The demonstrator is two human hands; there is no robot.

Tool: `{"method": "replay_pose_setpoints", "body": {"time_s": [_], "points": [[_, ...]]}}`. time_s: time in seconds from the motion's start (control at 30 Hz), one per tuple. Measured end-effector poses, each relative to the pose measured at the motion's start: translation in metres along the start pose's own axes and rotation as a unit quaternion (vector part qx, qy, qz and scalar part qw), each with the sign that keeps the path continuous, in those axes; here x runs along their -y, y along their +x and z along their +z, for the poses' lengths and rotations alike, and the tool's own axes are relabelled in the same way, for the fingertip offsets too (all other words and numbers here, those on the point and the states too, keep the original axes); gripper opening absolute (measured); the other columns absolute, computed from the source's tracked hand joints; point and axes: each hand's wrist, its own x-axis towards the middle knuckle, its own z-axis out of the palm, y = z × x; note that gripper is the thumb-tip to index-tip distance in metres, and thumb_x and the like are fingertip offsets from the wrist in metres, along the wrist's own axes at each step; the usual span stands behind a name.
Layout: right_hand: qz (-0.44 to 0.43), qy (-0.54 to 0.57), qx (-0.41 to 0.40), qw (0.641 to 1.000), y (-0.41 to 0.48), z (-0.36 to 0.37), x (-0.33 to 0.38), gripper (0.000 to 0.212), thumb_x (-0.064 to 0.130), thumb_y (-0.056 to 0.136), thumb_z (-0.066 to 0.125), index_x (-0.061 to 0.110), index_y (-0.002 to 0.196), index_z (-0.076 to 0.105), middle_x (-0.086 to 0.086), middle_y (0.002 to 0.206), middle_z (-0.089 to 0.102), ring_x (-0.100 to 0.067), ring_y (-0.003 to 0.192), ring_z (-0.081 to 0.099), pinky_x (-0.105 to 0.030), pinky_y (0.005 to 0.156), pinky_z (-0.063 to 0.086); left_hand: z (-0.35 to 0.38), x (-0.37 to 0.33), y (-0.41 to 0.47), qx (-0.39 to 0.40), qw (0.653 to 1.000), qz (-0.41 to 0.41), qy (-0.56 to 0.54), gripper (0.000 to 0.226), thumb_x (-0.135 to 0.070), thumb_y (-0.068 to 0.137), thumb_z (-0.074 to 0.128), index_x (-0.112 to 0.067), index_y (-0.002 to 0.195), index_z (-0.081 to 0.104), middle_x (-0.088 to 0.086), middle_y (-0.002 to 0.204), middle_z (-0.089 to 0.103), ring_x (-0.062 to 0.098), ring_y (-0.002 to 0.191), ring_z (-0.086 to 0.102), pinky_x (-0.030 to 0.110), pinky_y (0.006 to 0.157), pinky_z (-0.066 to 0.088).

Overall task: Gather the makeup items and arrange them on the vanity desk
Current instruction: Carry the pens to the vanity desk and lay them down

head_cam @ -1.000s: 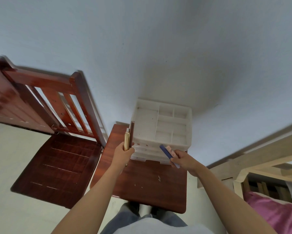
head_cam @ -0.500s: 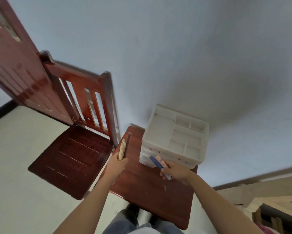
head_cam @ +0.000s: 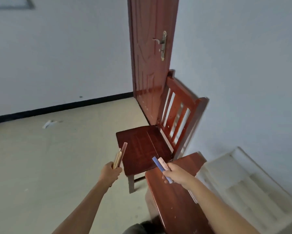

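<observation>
— Left hand (head_cam: 109,172), quick: fingers curled round two thin sticks, a tan stick (head_cam: 116,159) and a darker pinkish stick (head_cam: 124,148), both pointing up and away.
— Where is it?
— In the air over the floor (head_cam: 49,166), just beside the left edge of the chair (head_cam: 141,147) seat. The stick tips cross the seat's near-left corner from where I stand.
— Right hand?
— Right hand (head_cam: 176,173) grips a blue stick (head_cam: 156,163) and a pink tube (head_cam: 163,163) side by side, touching, tips up and left. It hangs over the left edge of the desk (head_cam: 172,203), near the corner by the chair.
— Anything on the desk?
— One white organizer (head_cam: 243,183) along its right side by the wall, blurred, can't tell the compartments.
— Rest?
— Red-brown door (head_cam: 150,65) behind the chair, white scrap (head_cam: 48,123) on the floor well apart from both hands.
</observation>
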Motion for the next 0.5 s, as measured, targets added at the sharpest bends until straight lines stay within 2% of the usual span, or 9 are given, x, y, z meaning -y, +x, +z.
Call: {"method": "replay_pose_setpoints", "body": {"time_s": [0.17, 0.3, 0.43, 0.5], "points": [[-0.032, -0.071, 0.063, 0.995, -0.005, 0.042, 0.024, 0.017, 0.013, 0.091, 0.041, 0.006, 0.105, 0.049, -0.003, 0.078, 0.055, -0.013, 0.065, 0.054, -0.024, 0.063, 0.042, -0.031, 0.046, -0.058, -0.078, 0.993, -0.054, -0.063, 0.007, -0.006, 0.081, 0.051, -0.01, 0.076, 0.047, 0.005, 0.059, 0.049, 0.014, 0.044, 0.039, 0.018, 0.039, 0.024], [-0.06, -0.102, 0.115, 0.986, -0.015, 0.078, 0.049, 0.005, 0.011, 0.091, 0.04, 0.009, 0.094, 0.043, -0.001, 0.073, 0.052, -0.011, 0.058, 0.051, -0.022, 0.056, 0.037, -0.054, 0.075, -0.09, -0.139, 0.979, -0.086, -0.121, 0.009, -0.003, 0.081, 0.051, -0.008, 0.075, 0.046, 0.005, 0.059, 0.049, 0.016, 0.046, 0.041, 0.02, 0.043, 0.025], [-0.093, -0.144, 0.152, 0.973, -0.026, 0.109, 0.074, 0.012, 0.021, 0.093, 0.04, 0.011, 0.086, 0.043, -0.001, 0.073, 0.05, -0.012, 0.058, 0.051, -0.023, 0.059, 0.038, -0.073, 0.101, -0.116, -0.182, 0.963, -0.116, -0.161, 0.012, -0.001, 0.079, 0.051, -0.01, 0.072, 0.045, 0.006, 0.059, 0.049, 0.018, 0.047, 0.044, 0.022, 0.049, 0.027], [-0.108, -0.159, 0.166, 0.967, -0.03, 0.124, 0.085, 0.013, 0.022, 0.093, 0.04, 0.01, 0.088, 0.043, -0.001, 0.073, 0.05, -0.012, 0.059, 0.051, -0.023, 0.057, 0.037, -0.083, 0.114, -0.13, -0.197, 0.956, -0.125, -0.177, 0.012, 0.0, 0.078, 0.051, -0.01, 0.072, 0.046, 0.006, 0.058, 0.049, 0.018, 0.046, 0.046, 0.022, 0.05, 0.028]]}}
